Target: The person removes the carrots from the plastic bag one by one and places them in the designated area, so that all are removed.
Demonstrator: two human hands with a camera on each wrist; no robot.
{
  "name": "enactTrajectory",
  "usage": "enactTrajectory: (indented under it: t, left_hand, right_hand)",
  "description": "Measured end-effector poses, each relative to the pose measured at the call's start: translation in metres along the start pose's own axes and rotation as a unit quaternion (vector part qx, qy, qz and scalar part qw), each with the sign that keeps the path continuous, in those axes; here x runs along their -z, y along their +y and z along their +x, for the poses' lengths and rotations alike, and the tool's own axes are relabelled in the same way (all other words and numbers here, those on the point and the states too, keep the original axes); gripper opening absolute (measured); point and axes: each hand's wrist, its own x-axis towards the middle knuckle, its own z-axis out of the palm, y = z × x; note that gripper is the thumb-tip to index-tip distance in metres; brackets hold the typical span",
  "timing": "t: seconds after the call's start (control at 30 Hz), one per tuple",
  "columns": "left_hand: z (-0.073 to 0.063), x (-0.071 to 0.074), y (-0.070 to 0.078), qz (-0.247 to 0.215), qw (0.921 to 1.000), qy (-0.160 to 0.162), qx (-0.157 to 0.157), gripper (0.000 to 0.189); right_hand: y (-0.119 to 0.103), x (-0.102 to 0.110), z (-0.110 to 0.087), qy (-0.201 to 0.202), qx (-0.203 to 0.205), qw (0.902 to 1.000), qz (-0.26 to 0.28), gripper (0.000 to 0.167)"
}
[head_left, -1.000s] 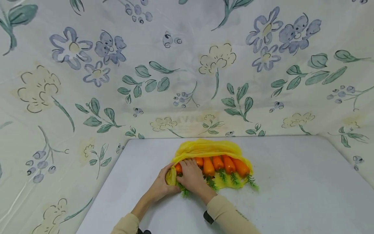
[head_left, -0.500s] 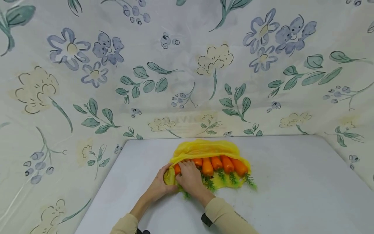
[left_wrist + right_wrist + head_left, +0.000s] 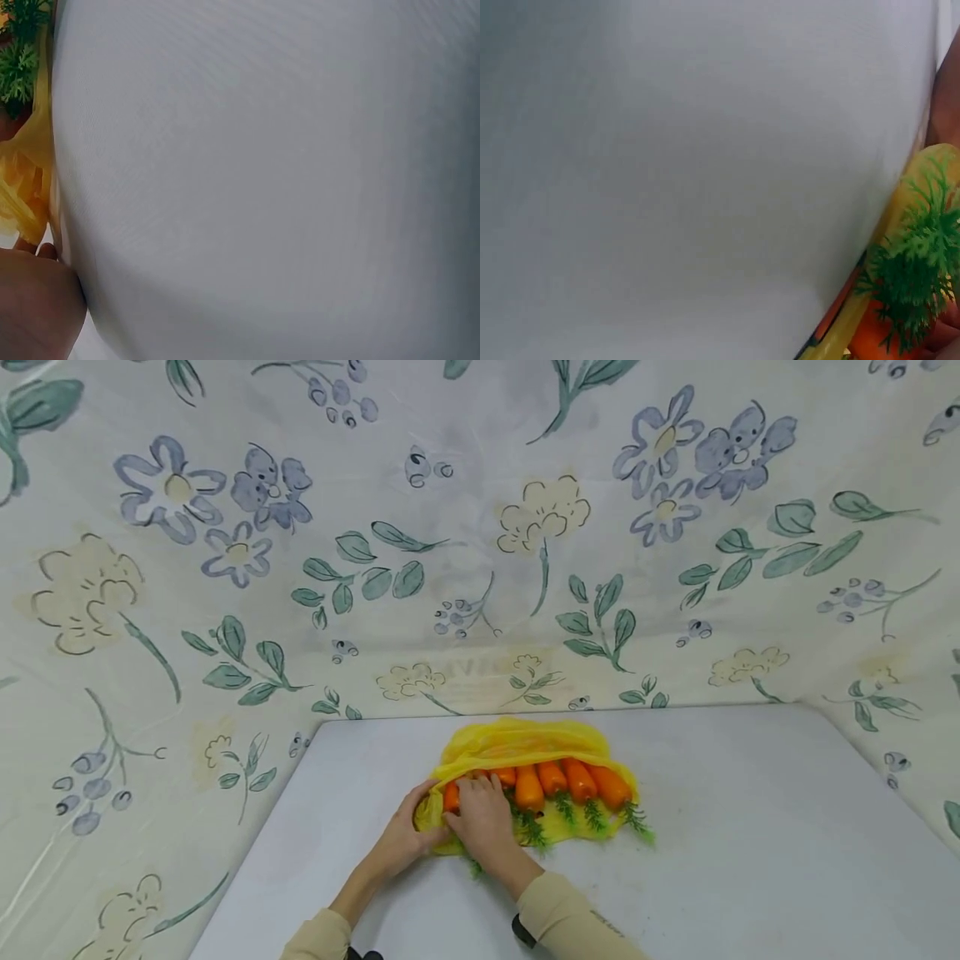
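Note:
A yellow mesh bag (image 3: 525,737) lies on its side with its mouth toward me. Several orange carrots (image 3: 529,789) sit side by side in that mouth, their green leafy tops pointing my way. My left hand (image 3: 403,835) grips the bag's left edge, thumb in front and fingers behind. Over the leftmost carrot (image 3: 451,797) is my right hand (image 3: 483,825), thumb and fingers holding it within the mouth. In the right wrist view, green leaves (image 3: 915,270) hang beside an orange carrot (image 3: 874,336). The left wrist view shows bag folds (image 3: 22,202) by the hand.
The white table (image 3: 750,827) stretches out around the bag, mostly to the right. A cloth with flowers and leaves (image 3: 480,568) rises behind the table and along its sides.
The right hand has shifted slightly toward the left and nearer to me at the leftmost carrot. The left hand keeps its grip on the bag. The whole view has drifted a little.

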Motion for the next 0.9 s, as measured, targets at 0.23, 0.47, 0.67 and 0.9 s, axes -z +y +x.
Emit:
enactTrajectory:
  t: [0.23, 0.47, 0.67, 0.9]
  left_hand:
    - [0.000, -0.003, 0.001, -0.031, 0.9989, 0.029, -0.021, 0.058]
    - [0.004, -0.003, -0.001, -0.046, 0.9983, 0.035, -0.011, 0.051]
    - [0.001, -0.003, 0.000, -0.038, 0.9988, 0.028, -0.007, 0.051]
    - [0.000, -0.002, 0.003, -0.039, 0.9987, 0.031, -0.012, 0.052]
  right_hand:
    - [-0.002, 0.000, -0.003, 0.038, -0.008, 0.9990, 0.022, 0.045]
    - [-0.005, 0.006, -0.011, 0.055, -0.014, 0.9966, 0.059, 0.049]
    - [-0.002, 0.012, -0.018, 0.062, -0.027, 0.9900, 0.123, 0.045]
    - [0.006, 0.018, -0.023, 0.064, -0.035, 0.9704, 0.230, 0.041]
